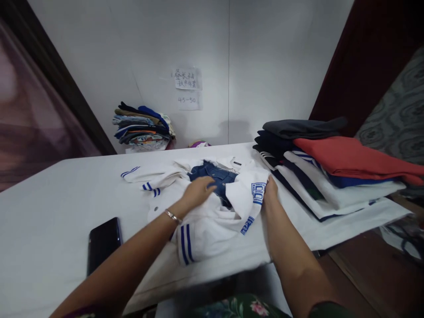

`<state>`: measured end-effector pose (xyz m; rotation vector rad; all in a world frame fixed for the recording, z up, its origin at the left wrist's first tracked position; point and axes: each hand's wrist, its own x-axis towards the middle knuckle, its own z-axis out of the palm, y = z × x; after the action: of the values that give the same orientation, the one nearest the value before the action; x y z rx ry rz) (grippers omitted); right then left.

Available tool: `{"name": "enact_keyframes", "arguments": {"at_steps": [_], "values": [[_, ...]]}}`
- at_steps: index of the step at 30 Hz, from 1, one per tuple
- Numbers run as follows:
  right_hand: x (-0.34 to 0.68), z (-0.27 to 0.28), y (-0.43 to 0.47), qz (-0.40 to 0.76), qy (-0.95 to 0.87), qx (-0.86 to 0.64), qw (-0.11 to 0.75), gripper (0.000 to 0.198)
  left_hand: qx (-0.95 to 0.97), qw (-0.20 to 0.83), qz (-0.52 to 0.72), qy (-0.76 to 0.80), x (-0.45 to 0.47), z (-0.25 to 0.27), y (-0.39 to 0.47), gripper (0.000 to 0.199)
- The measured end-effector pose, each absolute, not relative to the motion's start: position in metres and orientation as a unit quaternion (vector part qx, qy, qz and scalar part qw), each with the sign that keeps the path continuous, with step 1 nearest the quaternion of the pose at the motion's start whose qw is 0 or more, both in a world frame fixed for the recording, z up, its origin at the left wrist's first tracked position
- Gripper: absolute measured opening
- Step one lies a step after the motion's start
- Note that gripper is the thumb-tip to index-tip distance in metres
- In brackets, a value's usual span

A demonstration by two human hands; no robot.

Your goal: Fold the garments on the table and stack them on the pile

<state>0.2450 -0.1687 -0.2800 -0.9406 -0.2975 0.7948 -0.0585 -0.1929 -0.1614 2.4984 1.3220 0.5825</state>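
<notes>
A white jacket with blue stripes on its cuffs and hem lies bunched on the table. Blue lettering is printed on its right part. Inside its opening shows a dark blue denim garment with buttons. Above the denim is my left hand, its thumb and fingers a little apart, with nothing seen between them; a bracelet circles that wrist. My right hand grips the right edge of the jacket by the lettering, and the cloth hides part of its fingers.
The white table carries a dark phone left of my forearm. A tall stack of folded clothes stands close on the right, and a smaller clothes pile at the back left. Handwritten paper signs hang on the wall.
</notes>
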Motion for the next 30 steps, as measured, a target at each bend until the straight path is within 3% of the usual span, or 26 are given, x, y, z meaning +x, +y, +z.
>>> {"name": "enact_keyframes", "arguments": {"at_steps": [4, 8, 12, 15, 20, 21, 26, 30], "values": [[0.245, -0.271, -0.173, 0.289, -0.16, -0.559, 0.761, 0.049, 0.817, -0.055, 0.073, 0.569, -0.118, -0.17, -0.146, 0.045], [0.242, -0.266, -0.177, 0.271, -0.207, -0.626, 0.701, 0.05, 0.77, -0.051, -0.053, 0.633, -0.145, -0.181, -0.134, 0.053], [0.24, -0.262, -0.182, 0.284, -0.217, -0.637, 0.683, 0.023, 0.764, -0.007, -0.107, 0.636, -0.146, -0.177, -0.136, 0.052], [0.238, -0.254, -0.186, 0.268, -0.195, -0.623, 0.709, 0.022, 0.772, 0.058, -0.151, 0.615, -0.148, -0.161, -0.144, 0.044], [0.235, -0.24, -0.19, 0.231, -0.172, -0.594, 0.751, 0.024, 0.753, 0.299, -0.183, 0.556, -0.158, -0.122, -0.148, 0.048], [0.235, -0.24, -0.189, 0.232, -0.174, -0.591, 0.753, 0.023, 0.751, 0.283, -0.169, 0.572, -0.159, -0.115, -0.144, 0.047], [0.241, -0.251, -0.184, 0.247, -0.175, -0.623, 0.721, 0.024, 0.762, -0.049, -0.053, 0.644, -0.134, -0.111, -0.095, 0.045], [0.247, -0.26, -0.181, 0.249, -0.166, -0.655, 0.694, 0.029, 0.811, -0.035, 0.011, 0.585, -0.09, -0.134, -0.051, 0.048]]}}
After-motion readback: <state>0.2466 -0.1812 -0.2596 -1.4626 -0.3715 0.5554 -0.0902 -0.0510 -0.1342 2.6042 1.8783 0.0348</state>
